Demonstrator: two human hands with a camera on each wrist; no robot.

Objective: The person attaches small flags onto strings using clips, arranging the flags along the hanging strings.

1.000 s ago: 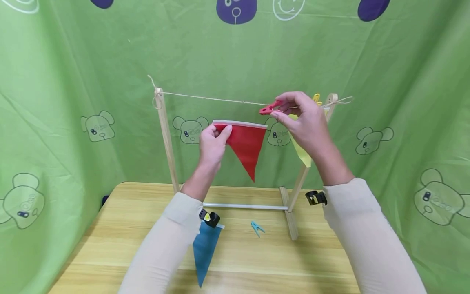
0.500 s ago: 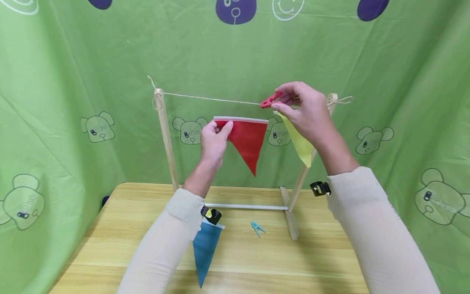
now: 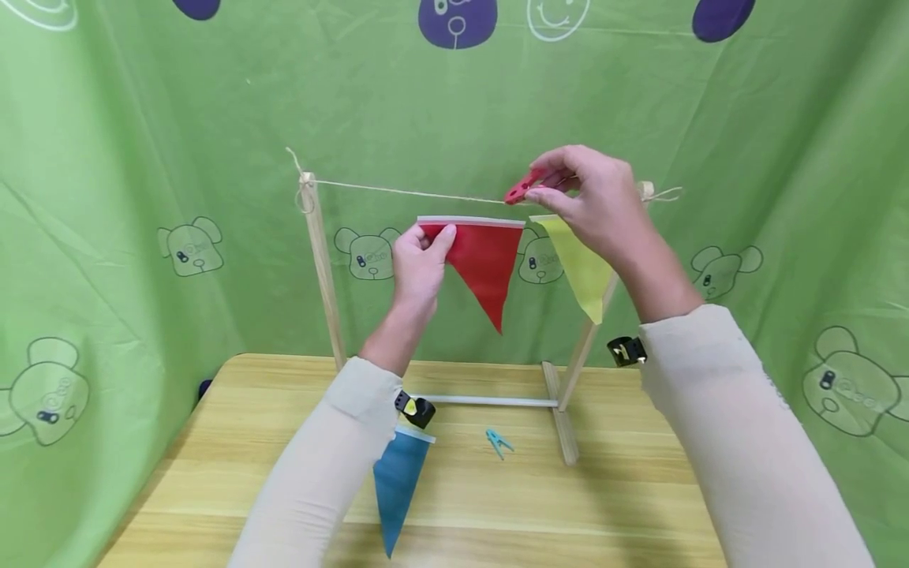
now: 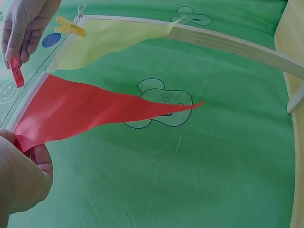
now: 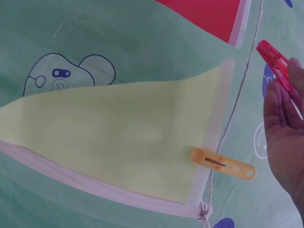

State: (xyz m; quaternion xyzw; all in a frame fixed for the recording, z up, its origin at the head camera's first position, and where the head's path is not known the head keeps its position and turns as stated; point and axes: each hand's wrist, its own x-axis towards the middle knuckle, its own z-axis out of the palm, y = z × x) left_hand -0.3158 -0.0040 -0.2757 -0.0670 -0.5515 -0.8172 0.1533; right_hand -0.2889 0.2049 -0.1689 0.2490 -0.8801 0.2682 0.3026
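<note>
My left hand (image 3: 420,264) pinches the top left corner of a red triangular flag (image 3: 481,264), held level just under the string (image 3: 398,190) of a small wooden rack (image 3: 321,260). The same red flag (image 4: 90,111) shows in the left wrist view, my left hand (image 4: 21,173) gripping its corner. Up at the string, my right hand (image 3: 585,201) pinches a red clothespin (image 3: 521,188); the right wrist view also catches this clothespin (image 5: 274,64). A yellow flag (image 3: 578,264) hangs at the string's right end, held by a yellow clothespin (image 5: 222,164).
On the wooden table (image 3: 639,505) lie a blue flag (image 3: 394,485), partly under my left sleeve, and a teal clothespin (image 3: 499,442). The rack's base bar (image 3: 490,401) and right foot (image 3: 564,430) stand on the table's far half. Green printed cloth (image 3: 142,158) surrounds everything.
Both hands have risen: the red flag's top edge is closer to the string, and the right hand has lifted the red clothespin up to string level.
</note>
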